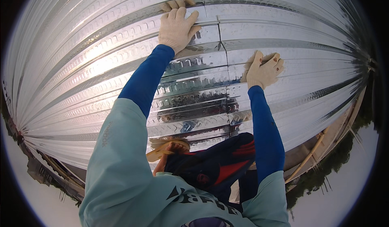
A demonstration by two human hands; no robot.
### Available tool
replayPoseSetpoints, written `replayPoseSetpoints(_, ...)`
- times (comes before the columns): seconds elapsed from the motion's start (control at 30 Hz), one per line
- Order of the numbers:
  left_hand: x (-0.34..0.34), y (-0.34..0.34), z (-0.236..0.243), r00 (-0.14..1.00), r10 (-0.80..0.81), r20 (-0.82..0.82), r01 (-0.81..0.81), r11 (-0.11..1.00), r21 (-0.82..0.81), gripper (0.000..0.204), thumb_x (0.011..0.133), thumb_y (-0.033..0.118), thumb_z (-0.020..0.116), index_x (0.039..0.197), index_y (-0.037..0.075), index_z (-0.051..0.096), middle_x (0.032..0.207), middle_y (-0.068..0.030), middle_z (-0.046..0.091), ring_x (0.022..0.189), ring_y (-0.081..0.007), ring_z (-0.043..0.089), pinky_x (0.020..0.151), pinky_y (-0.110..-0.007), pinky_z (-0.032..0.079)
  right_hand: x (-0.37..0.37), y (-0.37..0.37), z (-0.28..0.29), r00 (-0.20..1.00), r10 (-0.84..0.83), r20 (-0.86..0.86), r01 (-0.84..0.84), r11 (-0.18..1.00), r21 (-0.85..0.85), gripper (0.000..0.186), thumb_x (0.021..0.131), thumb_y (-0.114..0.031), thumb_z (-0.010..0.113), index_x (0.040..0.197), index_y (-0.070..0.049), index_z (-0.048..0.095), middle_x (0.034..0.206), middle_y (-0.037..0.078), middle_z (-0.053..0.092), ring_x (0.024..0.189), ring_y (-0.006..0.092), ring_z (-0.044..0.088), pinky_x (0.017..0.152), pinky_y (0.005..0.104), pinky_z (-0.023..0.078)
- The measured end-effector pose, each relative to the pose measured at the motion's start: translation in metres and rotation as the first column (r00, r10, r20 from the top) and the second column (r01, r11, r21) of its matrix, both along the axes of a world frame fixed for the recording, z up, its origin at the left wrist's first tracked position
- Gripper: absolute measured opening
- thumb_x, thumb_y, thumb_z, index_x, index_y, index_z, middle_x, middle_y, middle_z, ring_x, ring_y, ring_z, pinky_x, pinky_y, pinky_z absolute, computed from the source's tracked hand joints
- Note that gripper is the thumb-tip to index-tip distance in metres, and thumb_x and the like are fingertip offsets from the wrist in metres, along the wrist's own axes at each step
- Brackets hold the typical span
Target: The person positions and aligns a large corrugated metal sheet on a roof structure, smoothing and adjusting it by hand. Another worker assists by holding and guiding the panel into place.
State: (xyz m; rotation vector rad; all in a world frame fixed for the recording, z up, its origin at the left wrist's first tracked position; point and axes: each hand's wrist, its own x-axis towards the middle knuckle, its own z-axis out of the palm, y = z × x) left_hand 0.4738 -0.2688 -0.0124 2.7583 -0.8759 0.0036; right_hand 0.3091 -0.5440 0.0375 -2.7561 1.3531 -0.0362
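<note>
Shiny corrugated metal decking sheets, with raised ribs and embossed dimples, spread beneath both arms. My left hand, in a cream knitted glove, reaches farther out, left of a seam where sheet ends meet. Its fingers are spread on the metal, with the thumb side toward the seam. My right hand, gloved alike with red-brown marks on the fingers, lies with fingers apart on the decking right of the seam. Neither hand shows anything in its grasp.
My sandalled foot stands on the metal below the seam, beside my dark blue and red shorts. Wooden poles run along the decking's edge at lower right. Trees lie beyond that edge.
</note>
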Motion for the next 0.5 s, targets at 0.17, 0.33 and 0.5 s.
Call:
replayPoseSetpoints(0.17, 0.000, -0.003, -0.005, 0.995, -0.020, 0.101, 0.026, 0.998, -0.061, 0.044, 0.104, 0.046, 0.074, 0.142, 0.024, 0.068, 0.122, -0.0096, 0.065, 0.117, -0.0348, 0.064, 0.094, -0.054, 0.050, 0.001, -0.003, -0.002, 1.000, -0.025, 0.014, 0.025, 1.000, 0.001, 0.066, 0.097, -0.053, 0.065, 0.140, -0.006, 0.053, 0.145, 0.018, 0.050, 0.140, 0.0390, 0.046, 0.107, 0.0699, 0.044)
replayPoseSetpoints(0.33, 0.000, -0.006, -0.004, 0.989, -0.030, 0.144, 0.023, 0.999, 0.049, 0.050, 0.107, 0.049, 0.072, 0.151, 0.026, 0.067, 0.136, -0.0136, 0.068, 0.130, -0.0395, 0.064, 0.100, -0.059, 0.051, -0.004, -0.007, -0.005, 1.000, -0.030, 0.005, 0.030, 0.999, 0.037, 0.077, 0.095, -0.054, 0.066, 0.153, -0.006, 0.049, 0.154, 0.020, 0.047, 0.152, 0.0410, 0.038, 0.113, 0.0732, 0.038)
replayPoseSetpoints(0.5, 0.010, 0.001, -0.031, 0.978, -0.059, 0.198, 0.051, 0.998, 0.047, 0.056, 0.108, 0.056, 0.068, 0.155, 0.027, 0.066, 0.145, -0.0200, 0.066, 0.132, -0.0445, 0.063, 0.105, -0.063, 0.051, -0.005, -0.009, 0.005, 0.997, -0.049, 0.052, 0.045, 0.996, 0.076, 0.077, 0.098, -0.059, 0.068, 0.152, -0.006, 0.054, 0.157, 0.019, 0.047, 0.154, 0.0393, 0.037, 0.117, 0.0744, 0.034)
